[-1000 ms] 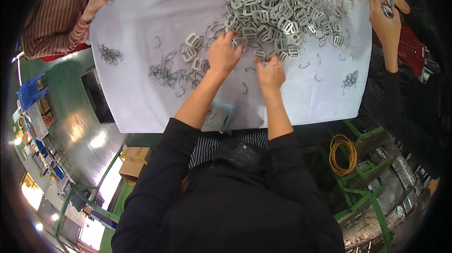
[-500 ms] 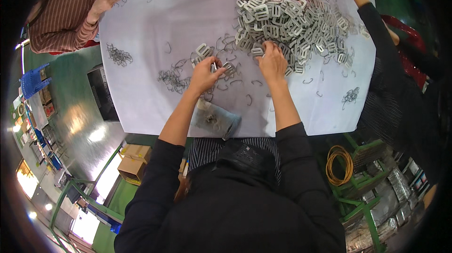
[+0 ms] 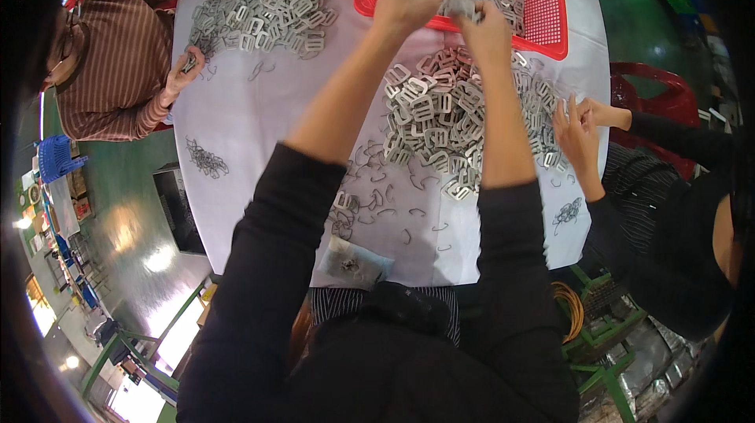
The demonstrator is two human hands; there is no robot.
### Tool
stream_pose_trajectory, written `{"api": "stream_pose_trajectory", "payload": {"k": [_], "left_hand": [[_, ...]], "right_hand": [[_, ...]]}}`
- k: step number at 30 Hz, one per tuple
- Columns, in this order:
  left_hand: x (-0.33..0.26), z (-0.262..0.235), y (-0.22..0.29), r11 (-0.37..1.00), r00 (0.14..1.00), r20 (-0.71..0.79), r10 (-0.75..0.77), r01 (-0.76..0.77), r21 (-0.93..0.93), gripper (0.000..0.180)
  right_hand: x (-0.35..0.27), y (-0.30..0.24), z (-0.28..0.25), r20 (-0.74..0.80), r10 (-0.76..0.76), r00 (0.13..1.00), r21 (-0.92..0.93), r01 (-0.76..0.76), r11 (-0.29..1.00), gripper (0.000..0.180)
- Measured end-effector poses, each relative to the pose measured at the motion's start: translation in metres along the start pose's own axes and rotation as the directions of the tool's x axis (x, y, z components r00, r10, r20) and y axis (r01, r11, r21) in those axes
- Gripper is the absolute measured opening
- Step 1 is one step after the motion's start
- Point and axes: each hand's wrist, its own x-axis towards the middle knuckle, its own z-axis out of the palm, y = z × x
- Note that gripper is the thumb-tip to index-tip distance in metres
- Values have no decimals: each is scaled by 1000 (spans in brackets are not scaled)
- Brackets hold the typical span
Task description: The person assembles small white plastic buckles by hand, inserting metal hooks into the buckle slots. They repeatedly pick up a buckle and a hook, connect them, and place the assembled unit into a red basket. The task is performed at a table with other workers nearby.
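Both my arms reach far across a white-covered table (image 3: 259, 140). My left hand (image 3: 405, 0) and my right hand (image 3: 486, 29) are closed around a small bunch of grey metal buckles (image 3: 460, 4), held over the near rim of a red plastic basket (image 3: 543, 14) that is filled with the same buckles. Below my forearms lies a big pile of grey buckles (image 3: 444, 120). Loose bent wire clips (image 3: 393, 203) are scattered on the cloth nearer to me.
A person in a striped brown top sits at the left, hands at another buckle pile (image 3: 263, 10). A person in black at the right works with both hands (image 3: 578, 128) at the pile's edge. A clear plastic bag (image 3: 350, 264) lies at the near table edge.
My hands have left the buckle pile and stretched forward to the red basket, carrying buckles. The view has swung toward the far side of the table.
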Motion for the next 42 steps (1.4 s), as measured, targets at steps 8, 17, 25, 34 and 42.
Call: {"api": "stream_pose_trajectory", "payload": {"k": [8, 17, 25, 34, 42], "left_hand": [[-37, -66, -37, 964, 953, -146, 265, -263, 35, 34], [-283, -63, -160, 828, 995, 84, -53, -3, 560, 31], [-304, -130, -187, 634, 848, 352, -396, 530, -564, 29], [-344, -120, -190, 439, 677, 407, -613, 720, -537, 19], [-362, -115, -188, 445, 759, 450, -471, 645, -622, 17]], "right_hand": [[-25, 10, -4, -330, -517, 790, -173, 488, 855, 34], [-311, 17, 121, 474, -104, 874, -107, 175, 979, 26], [-325, 36, 112, 644, 252, 722, 95, -402, 911, 18], [-327, 46, 81, 687, 235, 688, 564, -708, 426, 17], [-314, 31, 134, 529, -1, 849, 196, -122, 973, 22]]}}
